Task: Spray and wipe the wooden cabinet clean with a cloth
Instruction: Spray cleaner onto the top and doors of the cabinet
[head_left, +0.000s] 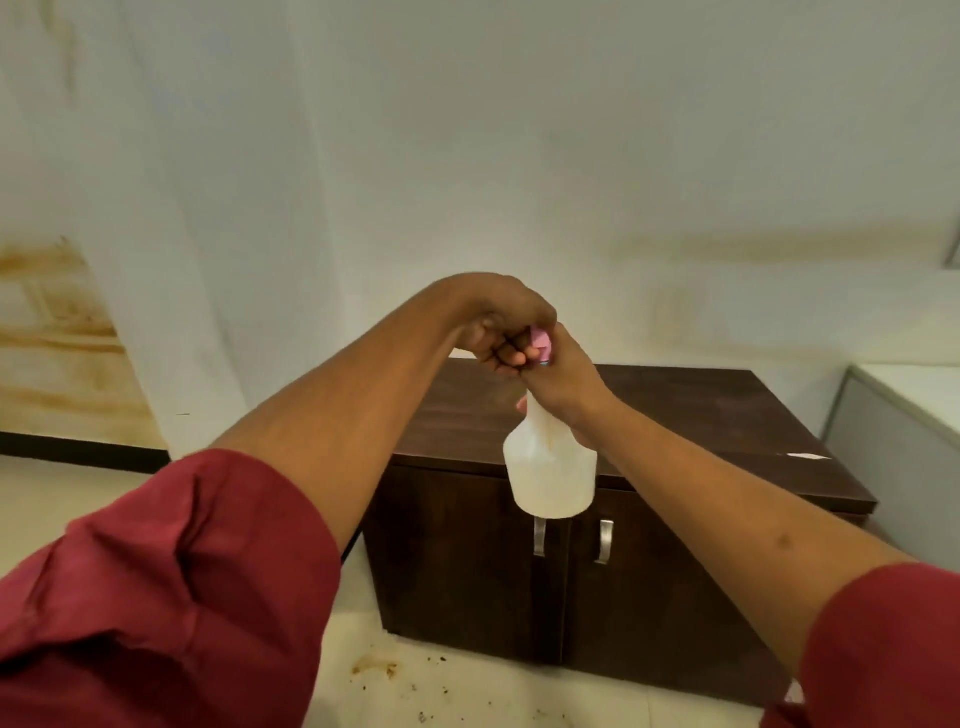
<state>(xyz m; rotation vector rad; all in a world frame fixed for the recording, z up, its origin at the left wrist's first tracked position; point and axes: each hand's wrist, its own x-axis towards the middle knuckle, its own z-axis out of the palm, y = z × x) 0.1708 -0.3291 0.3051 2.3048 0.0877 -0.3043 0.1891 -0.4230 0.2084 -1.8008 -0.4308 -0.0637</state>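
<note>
A white plastic spray bottle (550, 467) hangs in the air in front of the dark wooden cabinet (717, 415). My right hand (566, 384) grips the bottle's neck. My left hand (498, 322) is closed over the pink spray head (540, 340) on top, so most of the head is hidden. The cabinet has two doors with metal handles (602, 540). No cloth shows in view.
A small white scrap (808, 456) lies on the cabinet top at the right. A white counter (904, 395) stands right of the cabinet. Stained white walls rise behind. Brown crumbs and stains (379, 670) dot the tiled floor in front.
</note>
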